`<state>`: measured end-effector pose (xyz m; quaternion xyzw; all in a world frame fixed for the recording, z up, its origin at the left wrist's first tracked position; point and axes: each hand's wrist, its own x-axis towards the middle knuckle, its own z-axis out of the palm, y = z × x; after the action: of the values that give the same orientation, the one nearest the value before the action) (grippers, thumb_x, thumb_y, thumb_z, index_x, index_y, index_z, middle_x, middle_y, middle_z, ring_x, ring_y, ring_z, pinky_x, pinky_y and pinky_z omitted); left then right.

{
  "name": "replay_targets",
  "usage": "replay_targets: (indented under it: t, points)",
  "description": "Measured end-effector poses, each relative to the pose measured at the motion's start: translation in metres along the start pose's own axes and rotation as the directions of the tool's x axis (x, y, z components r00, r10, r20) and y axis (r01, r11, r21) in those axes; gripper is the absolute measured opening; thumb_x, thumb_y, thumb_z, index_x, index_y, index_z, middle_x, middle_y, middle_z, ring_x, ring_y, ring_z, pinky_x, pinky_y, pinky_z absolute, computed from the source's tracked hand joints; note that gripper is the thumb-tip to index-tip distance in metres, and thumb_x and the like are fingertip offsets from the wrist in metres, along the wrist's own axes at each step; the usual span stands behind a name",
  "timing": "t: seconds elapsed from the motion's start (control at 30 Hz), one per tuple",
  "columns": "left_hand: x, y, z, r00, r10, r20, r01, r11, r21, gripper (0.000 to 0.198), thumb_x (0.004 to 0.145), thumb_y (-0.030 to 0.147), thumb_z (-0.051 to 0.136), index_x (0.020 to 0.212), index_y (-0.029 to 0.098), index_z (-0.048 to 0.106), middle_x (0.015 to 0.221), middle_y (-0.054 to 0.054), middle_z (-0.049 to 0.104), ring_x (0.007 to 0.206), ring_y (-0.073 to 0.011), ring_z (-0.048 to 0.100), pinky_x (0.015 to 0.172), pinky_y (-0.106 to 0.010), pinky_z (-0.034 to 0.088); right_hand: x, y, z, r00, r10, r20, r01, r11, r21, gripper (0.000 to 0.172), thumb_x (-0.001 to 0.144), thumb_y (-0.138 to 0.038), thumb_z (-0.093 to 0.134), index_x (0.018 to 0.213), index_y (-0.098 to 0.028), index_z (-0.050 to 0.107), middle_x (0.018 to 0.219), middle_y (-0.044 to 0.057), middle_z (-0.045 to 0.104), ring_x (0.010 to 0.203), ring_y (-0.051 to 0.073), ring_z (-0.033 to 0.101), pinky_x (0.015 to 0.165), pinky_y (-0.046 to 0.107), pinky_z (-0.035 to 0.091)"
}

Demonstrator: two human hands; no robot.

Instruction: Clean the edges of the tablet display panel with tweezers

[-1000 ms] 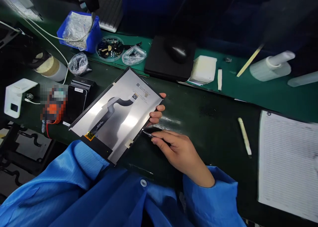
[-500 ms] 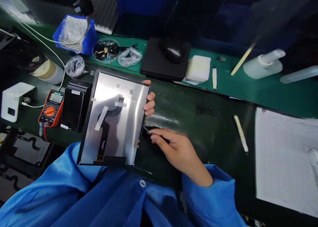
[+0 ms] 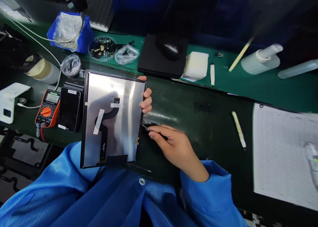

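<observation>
Compared with one second earlier, the display panel (image 3: pixel 121 127) has turned: its long axis, formerly slanting between one and two o'clock, now points nearly to twelve. The left hand (image 3: pixel 146 102) is mostly hidden behind it, visible fingers curled in a grip around its two-to-three o'clock edge. The right hand (image 3: pixel 177 146) pinches a slim metal tool (image 3: pixel 146 127), its tip's contact unclear; the panel lies at nine to ten o'clock from this hand. A lined sheet (image 3: pixel 280 147), between three and four, is cut off.

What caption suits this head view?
Left hand holds a screen; right hand points a thin tool at its edge.
</observation>
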<state>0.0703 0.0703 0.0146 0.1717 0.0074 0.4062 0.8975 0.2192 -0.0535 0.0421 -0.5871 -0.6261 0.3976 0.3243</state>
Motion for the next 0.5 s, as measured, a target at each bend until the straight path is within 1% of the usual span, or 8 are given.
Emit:
replay_targets:
  t: [0.07, 0.17, 0.23, 0.27, 0.33, 0.43, 0.5]
  points:
    - [0.0, 0.002, 0.004, 1.0, -0.015, -0.018, 0.015, 1.0, 0.027, 0.054, 0.073, 0.056, 0.063, 0.115, 0.024, 0.053, 0.089, -0.004, 0.047, 0.066, -0.0121, 0.051, 0.058, -0.024, 0.042, 0.0, 0.0, 0.001, 1.0, 0.005, 0.012, -0.005, 1.0, 0.014, 0.024, 0.097, -0.032, 0.052, 0.093, -0.024, 0.074, 0.072, 0.001, 0.071, 0.068, 0.017, 0.067, 0.062, 0.028, 0.053]
    - [-0.002, 0.003, 0.011, 0.995, -0.025, -0.096, 0.027, 0.999, 0.028, 0.044, 0.081, 0.055, 0.049, 0.112, 0.024, 0.053, 0.087, -0.004, 0.044, 0.064, -0.012, 0.049, 0.056, -0.024, 0.04, -0.001, -0.001, 0.002, 0.998, 0.066, 0.019, -0.067, 0.997, 0.032, 0.019, 0.095, -0.034, 0.057, 0.097, -0.023, 0.072, 0.062, -0.003, 0.065, 0.056, 0.014, 0.061, 0.054, 0.026, 0.049]
    - [-0.004, 0.004, 0.015, 0.992, -0.009, -0.129, 0.009, 1.0, 0.002, 0.044, 0.08, 0.05, 0.042, 0.114, 0.024, 0.051, 0.088, -0.005, 0.043, 0.066, -0.0125, 0.047, 0.057, -0.024, 0.038, -0.002, -0.002, 0.003, 0.997, 0.079, -0.003, -0.079, 0.996, 0.028, 0.015, 0.09, -0.033, 0.063, 0.096, -0.022, 0.071, 0.059, -0.004, 0.062, 0.051, 0.013, 0.056, 0.05, 0.025, 0.046]
    - [-0.004, 0.005, 0.016, 0.991, -0.013, -0.135, 0.012, 1.0, -0.007, 0.044, 0.079, 0.048, 0.04, 0.114, 0.024, 0.051, 0.088, -0.006, 0.043, 0.067, -0.013, 0.046, 0.058, -0.024, 0.037, -0.002, -0.002, 0.004, 0.998, 0.068, -0.013, -0.068, 0.997, 0.021, 0.013, 0.089, -0.032, 0.065, 0.094, -0.022, 0.071, 0.059, -0.004, 0.062, 0.051, 0.012, 0.055, 0.051, 0.025, 0.046]
    - [-0.005, 0.005, 0.016, 0.993, -0.041, -0.114, 0.039, 0.999, -0.02, 0.045, 0.079, 0.047, 0.036, 0.114, 0.023, 0.05, 0.087, -0.006, 0.044, 0.066, -0.0141, 0.046, 0.058, -0.025, 0.037, -0.001, -0.002, 0.003, 0.999, 0.027, -0.026, -0.027, 1.0, -0.001, 0.01, 0.091, -0.029, 0.063, 0.089, -0.023, 0.071, 0.065, -0.003, 0.065, 0.056, 0.013, 0.059, 0.055, 0.025, 0.047]
    - [-0.004, 0.007, 0.012, 0.995, -0.039, -0.091, 0.035, 0.998, -0.043, 0.047, 0.079, 0.05, 0.037, 0.115, 0.022, 0.05, 0.087, -0.008, 0.047, 0.065, -0.0148, 0.049, 0.057, -0.027, 0.039, 0.0, 0.0, 0.002, 1.0, -0.019, -0.025, 0.018, 1.0, -0.017, 0.015, 0.094, -0.027, 0.058, 0.092, -0.023, 0.073, 0.075, 0.0, 0.071, 0.066, 0.016, 0.065, 0.06, 0.027, 0.05]
    - [-0.002, 0.009, 0.01, 0.995, -0.033, -0.095, 0.03, 0.999, -0.034, 0.046, 0.084, 0.052, 0.033, 0.113, 0.021, 0.051, 0.087, -0.008, 0.048, 0.064, -0.0151, 0.05, 0.055, -0.027, 0.04, 0.0, 0.002, 0.002, 1.0, -0.021, -0.014, 0.021, 1.0, 0.004, 0.02, 0.096, -0.027, 0.054, 0.092, -0.023, 0.073, 0.075, 0.001, 0.071, 0.069, 0.016, 0.066, 0.062, 0.028, 0.05]
